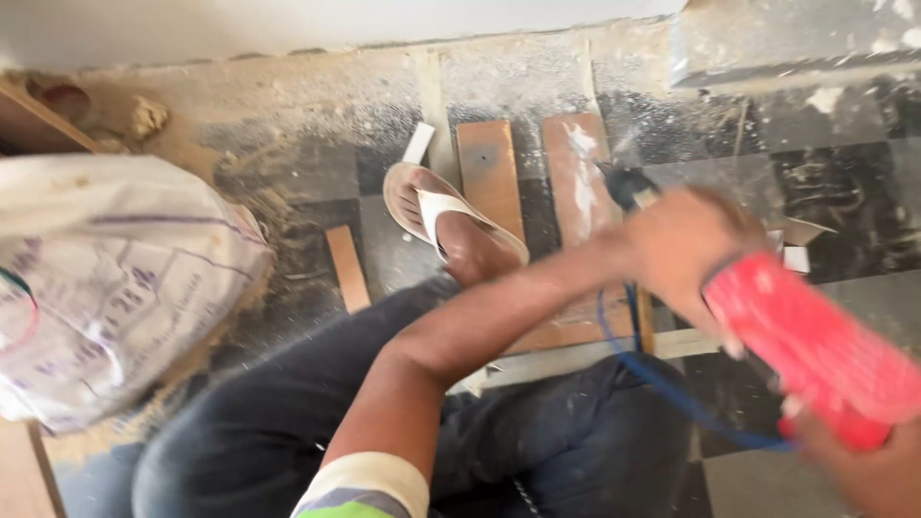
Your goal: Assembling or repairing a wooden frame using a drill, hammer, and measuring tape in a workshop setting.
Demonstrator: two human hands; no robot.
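Observation:
A red power tool (815, 345) lies slanted at the right, blurred by motion, and both hands are on it. My left hand (686, 249) reaches across my body and grips its upper end, beside a dark head (625, 185). At the bottom right corner my right hand (863, 465) holds the tool's lower end. A blue cord (662, 384) loops from the tool over my dark trousers. My foot in a white sandal (451, 221) rests by brown wooden boards (489, 173) on the floor.
A large white printed sack (115, 278) sits at the left with sawdust around it. A small wood strip (347, 269) lies near the foot. A grey stone step (796, 43) is at the top right, and a pale wall runs along the back.

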